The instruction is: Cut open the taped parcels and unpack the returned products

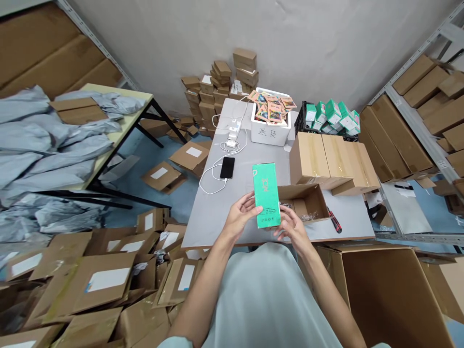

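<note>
Between my two hands, above the near edge of the grey table, is a green box with printed text on its face. My left hand grips its left side, thumb lying across the front. At its lower right side, my right hand has its fingers curled against the box. Just behind my right hand sits an opened cardboard box with clear plastic wrap inside. A red and black tool, perhaps a cutter or screwdriver, lies to its right.
A phone with a white cable lies on the table. Behind stand a white foam box of packets, a black crate of green boxes and closed cartons. Opened cartons cover the floor at left; a large carton stands right.
</note>
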`<state>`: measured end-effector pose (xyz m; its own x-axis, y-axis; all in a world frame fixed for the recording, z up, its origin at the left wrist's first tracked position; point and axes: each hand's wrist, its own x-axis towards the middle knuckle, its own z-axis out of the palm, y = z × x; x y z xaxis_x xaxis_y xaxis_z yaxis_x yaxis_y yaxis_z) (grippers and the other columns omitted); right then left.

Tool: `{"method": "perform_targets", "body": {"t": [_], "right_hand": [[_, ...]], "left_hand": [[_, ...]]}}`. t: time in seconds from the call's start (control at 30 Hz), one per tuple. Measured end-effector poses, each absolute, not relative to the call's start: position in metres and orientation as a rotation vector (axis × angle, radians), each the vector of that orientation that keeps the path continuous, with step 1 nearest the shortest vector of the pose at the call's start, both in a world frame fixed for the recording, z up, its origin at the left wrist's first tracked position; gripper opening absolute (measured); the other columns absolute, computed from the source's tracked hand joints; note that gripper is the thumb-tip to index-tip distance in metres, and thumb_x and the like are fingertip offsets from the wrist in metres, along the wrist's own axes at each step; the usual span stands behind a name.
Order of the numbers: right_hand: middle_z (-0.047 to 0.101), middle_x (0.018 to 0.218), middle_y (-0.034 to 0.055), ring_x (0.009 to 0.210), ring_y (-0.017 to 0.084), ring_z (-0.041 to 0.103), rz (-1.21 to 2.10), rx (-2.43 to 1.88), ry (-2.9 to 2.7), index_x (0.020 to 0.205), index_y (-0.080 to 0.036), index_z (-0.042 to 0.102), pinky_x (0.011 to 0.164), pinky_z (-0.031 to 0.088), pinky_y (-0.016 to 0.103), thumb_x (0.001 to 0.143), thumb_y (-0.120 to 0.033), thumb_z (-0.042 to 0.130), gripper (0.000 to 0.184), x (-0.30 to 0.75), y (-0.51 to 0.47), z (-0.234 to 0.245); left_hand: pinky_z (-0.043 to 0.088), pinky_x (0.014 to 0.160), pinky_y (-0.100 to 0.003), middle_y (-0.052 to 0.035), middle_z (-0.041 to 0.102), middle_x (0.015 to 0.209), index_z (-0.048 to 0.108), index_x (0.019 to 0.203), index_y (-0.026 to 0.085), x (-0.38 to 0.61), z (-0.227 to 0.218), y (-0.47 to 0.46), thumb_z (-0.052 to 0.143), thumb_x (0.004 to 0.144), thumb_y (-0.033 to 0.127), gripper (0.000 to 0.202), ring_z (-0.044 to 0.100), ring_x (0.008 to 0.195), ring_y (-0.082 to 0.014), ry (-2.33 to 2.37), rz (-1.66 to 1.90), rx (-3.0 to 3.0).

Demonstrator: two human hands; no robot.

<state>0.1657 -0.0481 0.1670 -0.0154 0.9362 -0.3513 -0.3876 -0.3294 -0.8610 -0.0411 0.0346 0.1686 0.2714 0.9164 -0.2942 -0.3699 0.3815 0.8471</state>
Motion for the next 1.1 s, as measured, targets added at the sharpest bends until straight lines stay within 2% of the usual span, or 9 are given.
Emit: {"method": "perform_targets", "body": {"t": [0.07,0.17,0.27,0.4,0.53,0.7,0.87,1.03,1.1], "right_hand": [[0.079,0.136,0.0084,0.067,0.015,0.081,1.545,-1.206,-0.709,0.147,-0.031,0.062,0.050,0.062,0.023,0.077,-0.052,0.103,0.084,0.163,-0.045,0.172],[0.081,0.111,0.0018,0.059,0.013,0.076,1.545,-1.177,-0.677,0.144,-0.030,0.062,0.047,0.058,0.021,0.079,-0.050,0.102,0.079,0.159,-0.043,0.173],[0.072,0.074,-0.0050,0.049,0.012,0.067,1.678,-1.041,-0.588,0.126,-0.025,0.068,0.042,0.050,0.018,0.083,-0.061,0.098,0.063,0.156,-0.045,0.166],[0.068,0.065,-0.0051,0.044,0.012,0.061,1.767,-0.935,-0.473,0.105,-0.024,0.067,0.038,0.046,0.018,0.080,-0.070,0.097,0.060,0.152,-0.053,0.153],[0.077,0.080,0.0000,0.056,0.016,0.071,1.791,-1.021,-0.606,0.120,-0.024,0.072,0.046,0.056,0.022,0.085,-0.074,0.091,0.064,0.162,-0.052,0.152],[0.078,0.141,0.0129,0.105,0.022,0.080,1.299,-1.332,-0.956,0.147,-0.029,0.070,0.081,0.069,0.032,0.085,-0.060,0.096,0.074,0.195,-0.026,0.173],[0.063,0.166,0.0154,0.153,0.032,0.062,1.018,-1.300,-1.347,0.173,-0.034,0.048,0.126,0.054,0.053,0.090,-0.058,0.094,0.098,0.207,0.012,0.220],[0.069,0.151,0.0127,0.141,0.031,0.070,0.803,-1.234,-1.674,0.147,-0.031,0.072,0.119,0.059,0.050,0.101,-0.046,0.084,0.050,0.200,0.015,0.247],[0.066,0.154,0.0137,0.144,0.032,0.068,0.649,-1.223,-1.777,0.142,-0.031,0.074,0.116,0.061,0.050,0.100,-0.039,0.084,0.045,0.195,0.003,0.244]], "left_hand": [[0.061,0.113,-0.049,-0.0168,0.081,0.138,0.071,0.145,0.018,-0.040,0.171,0.035,0.110,0.065,0.046,0.093,0.076,0.131,-0.0371,0.934,0.983,0.780],[0.061,0.112,-0.045,-0.0162,0.078,0.142,0.068,0.151,0.020,-0.040,0.172,0.034,0.109,0.070,0.048,0.095,0.076,0.129,-0.0335,0.926,0.993,0.804],[0.059,0.112,-0.042,-0.0166,0.078,0.143,0.065,0.156,0.022,-0.041,0.170,0.030,0.106,0.074,0.054,0.097,0.075,0.132,-0.0333,0.825,0.965,0.751],[0.061,0.111,-0.047,-0.0174,0.081,0.137,0.074,0.148,0.020,-0.038,0.167,0.025,0.107,0.070,0.056,0.092,0.075,0.134,-0.0402,0.720,0.852,0.693],[0.063,0.110,-0.050,-0.0166,0.082,0.136,0.078,0.140,0.019,-0.038,0.168,0.025,0.107,0.070,0.052,0.083,0.076,0.132,-0.0406,0.718,0.868,0.682],[0.064,0.111,-0.048,-0.0154,0.077,0.148,0.073,0.148,0.023,-0.044,0.169,0.027,0.108,0.071,0.036,0.085,0.074,0.137,-0.0382,0.726,0.832,0.674],[0.060,0.119,-0.047,-0.0158,0.071,0.157,0.075,0.147,0.025,-0.033,0.163,0.020,0.109,0.069,0.032,0.085,0.062,0.152,-0.0401,0.697,0.794,0.717],[0.062,0.117,-0.051,-0.0163,0.065,0.165,0.073,0.152,0.028,-0.030,0.149,0.023,0.109,0.068,0.030,0.091,0.057,0.156,-0.0422,0.715,0.812,0.811],[0.063,0.116,-0.050,-0.0157,0.066,0.164,0.072,0.153,0.029,-0.034,0.142,0.029,0.109,0.069,0.029,0.092,0.060,0.154,-0.0410,0.738,0.830,0.828]]}}
